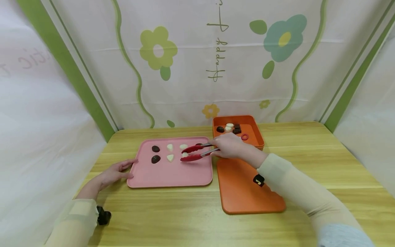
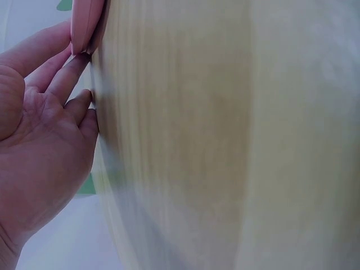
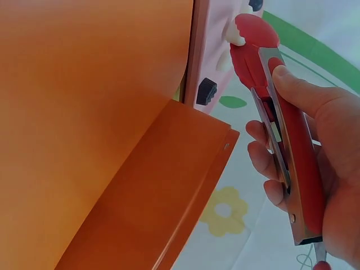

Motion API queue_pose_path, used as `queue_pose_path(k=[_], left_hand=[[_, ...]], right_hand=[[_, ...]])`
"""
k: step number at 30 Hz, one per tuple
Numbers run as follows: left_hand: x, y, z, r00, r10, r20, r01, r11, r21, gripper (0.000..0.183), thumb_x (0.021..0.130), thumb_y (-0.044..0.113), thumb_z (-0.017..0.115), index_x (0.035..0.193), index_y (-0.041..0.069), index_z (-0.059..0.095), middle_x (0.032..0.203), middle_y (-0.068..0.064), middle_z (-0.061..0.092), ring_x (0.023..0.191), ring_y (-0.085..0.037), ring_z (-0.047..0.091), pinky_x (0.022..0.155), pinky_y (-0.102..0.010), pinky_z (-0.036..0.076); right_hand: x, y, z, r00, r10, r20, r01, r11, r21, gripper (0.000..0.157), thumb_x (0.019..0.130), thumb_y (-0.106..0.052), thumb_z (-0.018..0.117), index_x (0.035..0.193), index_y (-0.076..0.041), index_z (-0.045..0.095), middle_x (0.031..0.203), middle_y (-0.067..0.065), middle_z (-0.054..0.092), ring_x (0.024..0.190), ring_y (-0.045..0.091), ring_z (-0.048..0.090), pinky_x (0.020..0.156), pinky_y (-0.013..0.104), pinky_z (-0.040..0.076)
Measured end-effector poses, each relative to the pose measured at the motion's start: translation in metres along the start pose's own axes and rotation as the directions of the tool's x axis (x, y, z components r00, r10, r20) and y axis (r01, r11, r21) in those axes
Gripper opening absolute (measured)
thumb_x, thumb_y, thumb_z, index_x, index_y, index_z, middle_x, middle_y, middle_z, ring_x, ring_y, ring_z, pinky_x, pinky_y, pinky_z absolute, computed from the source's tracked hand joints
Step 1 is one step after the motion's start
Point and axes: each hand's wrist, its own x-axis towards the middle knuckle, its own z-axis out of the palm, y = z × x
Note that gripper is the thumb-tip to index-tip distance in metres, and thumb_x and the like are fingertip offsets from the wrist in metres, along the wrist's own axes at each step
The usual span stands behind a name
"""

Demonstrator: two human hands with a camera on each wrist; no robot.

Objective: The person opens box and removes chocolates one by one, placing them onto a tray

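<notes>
My right hand [image 1: 229, 145] grips red-tipped metal tongs [image 3: 298, 146] over the right half of a pink tray [image 1: 169, 176]. Between the tong heads is a white chocolate-like piece [image 1: 184, 154]. Dark oval pieces [image 1: 155, 159] and white pieces [image 1: 170, 157] lie in two rows on the tray, and a dark piece [image 3: 207, 91] sits near its right end. At the tray's left rim, my left hand [image 1: 112, 174] holds the edge with thumb and fingertips; in the left wrist view the hand [image 2: 48, 129] has its lower fingers bent beside the rim.
An orange box [image 1: 256, 137] stands at the back right, with dark and white pieces and a red ring [image 1: 244, 137] inside. In front of it lies a flat orange lid [image 1: 247, 199], partly under my right forearm. A printed curtain [image 1: 185, 85] closes off the wooden table's back.
</notes>
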Motion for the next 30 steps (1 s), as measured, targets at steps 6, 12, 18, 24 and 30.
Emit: queue_pose_path(k=[6, 12, 18, 24, 30], left_hand=[[0.001, 0.000, 0.000, 1.000, -0.008, -0.002, 0.008, 1.000, -0.010, 0.073, 0.090, 0.014, 0.070, 0.150, -0.003, 0.030, 0.154, -0.027, 0.020, 0.142, -0.046, 0.009, 0.110, -0.062, 0.007], [0.002, 0.000, 0.001, 1.000, -0.012, -0.005, 0.012, 1.000, 0.001, 0.073, 0.090, 0.015, 0.070, 0.149, -0.002, 0.031, 0.154, -0.027, 0.022, 0.142, -0.045, 0.011, 0.110, -0.062, 0.008], [0.002, -0.001, 0.001, 1.000, -0.013, -0.008, 0.013, 1.000, 0.011, 0.073, 0.090, 0.015, 0.070, 0.150, -0.002, 0.031, 0.153, -0.028, 0.021, 0.142, -0.046, 0.010, 0.110, -0.063, 0.007], [0.001, -0.004, 0.000, 1.000, -0.025, -0.012, 0.025, 1.000, 0.000, 0.073, 0.091, 0.016, 0.069, 0.150, -0.001, 0.030, 0.154, -0.027, 0.020, 0.142, -0.045, 0.009, 0.110, -0.063, 0.005], [0.000, -0.002, -0.001, 0.999, -0.031, -0.013, 0.031, 1.000, -0.002, 0.074, 0.091, 0.017, 0.070, 0.150, -0.001, 0.030, 0.154, -0.027, 0.021, 0.142, -0.046, 0.010, 0.110, -0.063, 0.006]], right_hand=[[0.002, 0.001, 0.003, 1.000, -0.001, 0.013, 0.001, 1.000, -0.001, 0.027, 0.086, -0.039, 0.073, 0.100, -0.017, 0.065, 0.069, -0.010, 0.054, 0.060, 0.011, 0.048, 0.050, 0.028, 0.038], [0.004, 0.003, 0.006, 1.000, 0.013, 0.023, -0.013, 1.000, 0.008, 0.027, 0.086, -0.039, 0.073, 0.098, -0.017, 0.064, 0.066, -0.011, 0.052, 0.059, 0.011, 0.047, 0.050, 0.029, 0.038], [0.003, 0.004, 0.008, 0.999, 0.038, 0.034, -0.039, 0.999, 0.034, 0.033, 0.086, -0.041, 0.073, 0.105, -0.015, 0.066, 0.067, -0.010, 0.051, 0.059, 0.012, 0.047, 0.050, 0.028, 0.039], [-0.010, 0.005, 0.002, 0.998, 0.065, 0.023, -0.066, 0.996, 0.057, 0.049, 0.087, -0.042, 0.072, 0.125, -0.013, 0.065, 0.088, -0.004, 0.066, 0.060, 0.011, 0.049, 0.050, 0.027, 0.038], [-0.035, 0.013, -0.010, 0.993, 0.089, -0.077, -0.084, 0.994, 0.064, 0.054, 0.086, -0.044, 0.072, 0.131, -0.014, 0.063, 0.105, 0.002, 0.071, 0.064, 0.014, 0.058, 0.054, 0.031, 0.047]])
